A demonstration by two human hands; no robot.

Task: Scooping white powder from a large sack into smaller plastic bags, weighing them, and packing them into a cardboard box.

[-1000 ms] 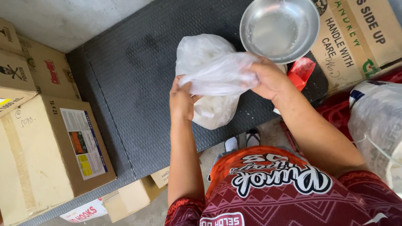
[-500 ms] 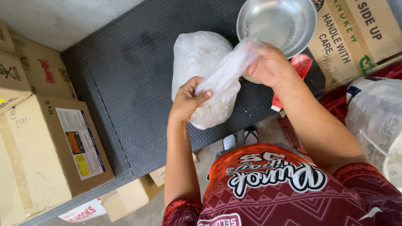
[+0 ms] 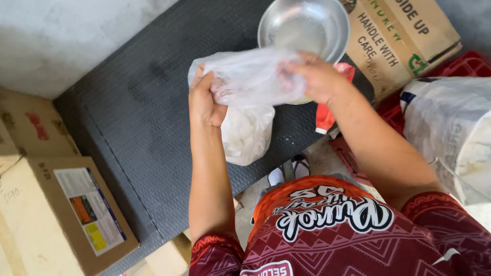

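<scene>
The left hand (image 3: 206, 103) and right hand (image 3: 311, 79) are both closed on the top of a clear plastic bag (image 3: 248, 105) with white pieces inside, held over the dark mat (image 3: 137, 118); a steel bowl (image 3: 303, 23) stands just behind, cardboard boxes (image 3: 40, 227) at the left edge

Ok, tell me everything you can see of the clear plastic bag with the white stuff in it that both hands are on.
The thin, clear plastic bag is crinkled and translucent. Its upper part is stretched sideways between the left hand and the right hand, which grip it at either end. The lower part hangs below the left hand, bulging with white lumpy contents that I cannot identify. It is held above the dark grey ribbed platform, in front of the round shiny metal bowl.
</scene>
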